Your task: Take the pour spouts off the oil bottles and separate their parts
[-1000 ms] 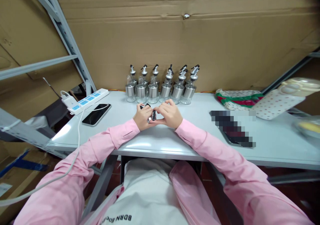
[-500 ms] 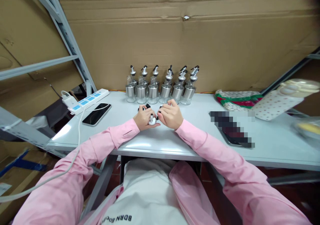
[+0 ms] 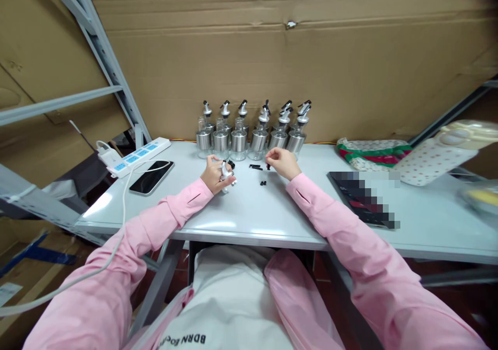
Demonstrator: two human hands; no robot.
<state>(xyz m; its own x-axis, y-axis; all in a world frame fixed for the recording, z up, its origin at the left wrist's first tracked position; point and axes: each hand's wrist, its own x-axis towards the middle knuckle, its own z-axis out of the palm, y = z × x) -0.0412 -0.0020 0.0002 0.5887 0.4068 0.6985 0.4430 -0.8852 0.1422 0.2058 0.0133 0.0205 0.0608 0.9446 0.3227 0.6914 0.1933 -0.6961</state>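
1. We find the left grip (image 3: 212,177) grasping silvery spout parts (image 3: 225,171) over the table (image 3: 252,212); we advise steady, light pressure.
2. The right grip (image 3: 285,164) bunches its fingertips at a small black piece (image 3: 268,167); we cannot tell whether it holds it.
3. We note loose black parts (image 3: 256,167) between both grips; bottles (image 3: 238,141) behind limit forward reach.

The surface (image 3: 241,210) is viewed from the wearer's head, forward and down — near enough for shirt (image 3: 233,298) and sleeves (image 3: 182,205) to be caught below, left hand (image 3: 212,177) and right hand (image 3: 284,163) mid-frame — with the cardboard wall (image 3: 218,54) faced beyond.
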